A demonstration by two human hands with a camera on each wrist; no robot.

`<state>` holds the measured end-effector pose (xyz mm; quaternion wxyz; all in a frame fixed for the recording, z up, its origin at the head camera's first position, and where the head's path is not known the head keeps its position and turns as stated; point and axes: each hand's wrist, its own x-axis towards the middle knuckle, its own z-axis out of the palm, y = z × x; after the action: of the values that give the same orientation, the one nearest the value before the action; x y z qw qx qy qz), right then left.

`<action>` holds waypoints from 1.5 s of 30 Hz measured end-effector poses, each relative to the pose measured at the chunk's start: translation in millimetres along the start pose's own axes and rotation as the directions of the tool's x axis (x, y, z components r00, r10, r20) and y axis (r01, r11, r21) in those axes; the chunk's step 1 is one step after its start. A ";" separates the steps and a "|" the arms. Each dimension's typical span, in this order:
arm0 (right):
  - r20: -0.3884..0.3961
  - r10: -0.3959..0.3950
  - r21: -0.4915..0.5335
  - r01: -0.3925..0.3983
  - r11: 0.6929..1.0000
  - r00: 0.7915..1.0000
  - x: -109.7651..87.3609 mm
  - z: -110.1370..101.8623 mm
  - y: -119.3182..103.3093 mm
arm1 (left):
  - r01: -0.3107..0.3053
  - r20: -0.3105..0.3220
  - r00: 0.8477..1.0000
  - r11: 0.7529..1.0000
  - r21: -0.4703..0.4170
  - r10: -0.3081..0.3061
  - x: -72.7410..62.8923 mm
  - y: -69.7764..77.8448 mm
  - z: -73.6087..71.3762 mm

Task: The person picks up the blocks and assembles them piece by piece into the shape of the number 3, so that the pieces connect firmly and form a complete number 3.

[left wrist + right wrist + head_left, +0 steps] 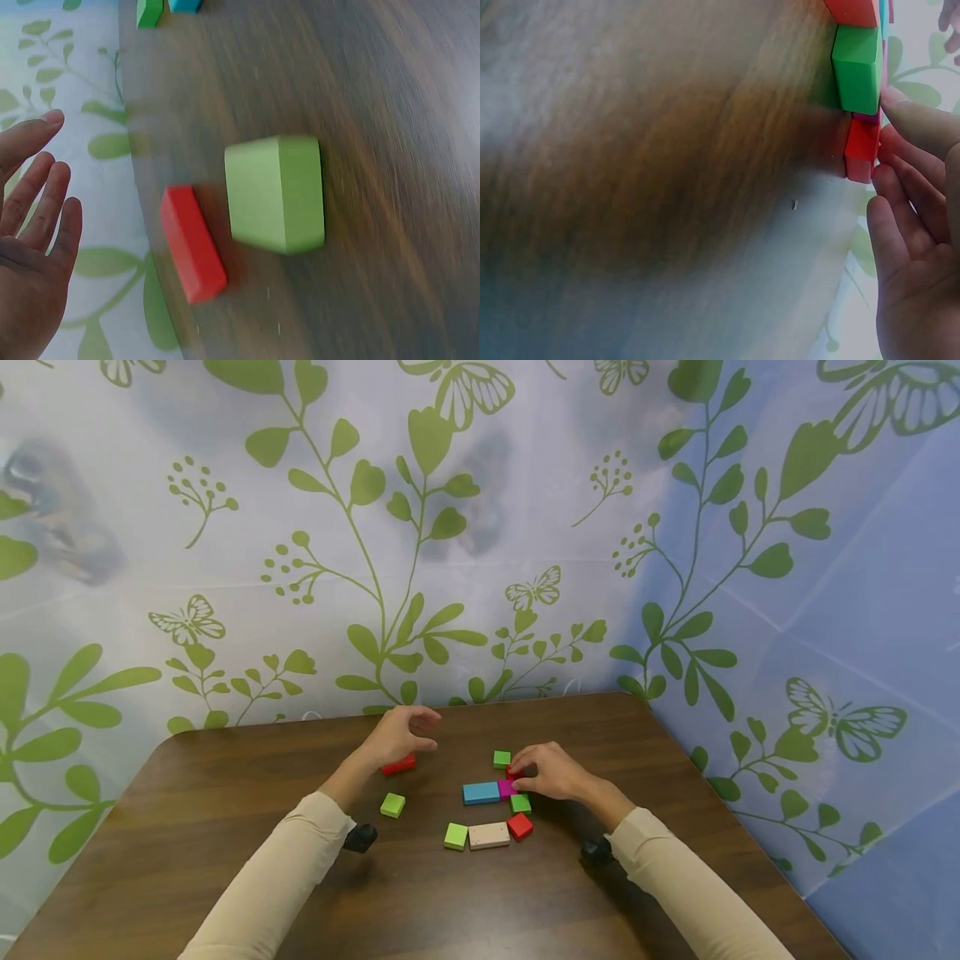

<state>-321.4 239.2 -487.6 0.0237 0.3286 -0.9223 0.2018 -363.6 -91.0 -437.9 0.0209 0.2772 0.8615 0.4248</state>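
My left hand [397, 737] hovers over the far left of the table, fingers loosely bent, holding nothing. Below it lies a red block [399, 764], with a lime-green block [392, 805] nearer me. My right hand [553, 771] pinches a small red block [862, 148] at the right end of a group of blocks, its thumb by a magenta block [506, 789]. The magenta block adjoins a long blue block [481, 793]. Green blocks stand in front [521, 804] and behind [502, 759]. Fingers partly hide the pinched block.
Nearer me, a lime-green block [456, 836], a beige block [489, 835] and a red block [520, 826] form a row. The brown wooden table [225, 827] backs onto a leaf-patterned curtain [315, 568]; a bluish curtain [862, 693] hangs at right.
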 end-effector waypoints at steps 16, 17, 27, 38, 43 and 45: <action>0.019 0.003 0.016 -0.003 1.000 1.000 0.4 -0.6 -3.8 | 0.013 -0.051 0.999 0.998 0.058 -0.010 -31.0 -21.9 -31.8; 0.019 0.004 0.013 -0.004 1.000 1.000 1.2 0.1 -4.4 | 0.015 -0.053 0.999 0.998 0.058 -0.011 -33.3 -23.9 -33.1; 0.007 -0.017 -0.005 0.017 1.000 1.000 1.6 1.8 -2.2 | 0.104 -0.054 0.994 0.990 0.096 -0.100 -50.1 -52.0 -33.6; 0.026 0.032 0.019 -0.033 0.999 0.999 -4.1 -0.6 -4.3 | 0.164 -0.031 0.986 0.980 0.116 -0.161 -55.2 -67.5 -26.8; 0.022 0.029 0.016 -0.030 0.999 0.999 -2.6 -1.3 -6.5 | 0.134 -0.026 0.991 0.980 0.144 -0.132 -53.2 -68.8 -23.8; 0.020 0.029 0.017 -0.029 0.999 0.999 -1.6 -1.3 -7.0 | 0.129 -0.029 0.992 0.980 0.154 -0.126 -53.0 -68.7 -23.1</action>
<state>-315.9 235.8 -484.2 0.0087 0.3174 -0.9254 0.2069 -356.6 -167.1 -484.8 0.0183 0.2183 0.9083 0.3564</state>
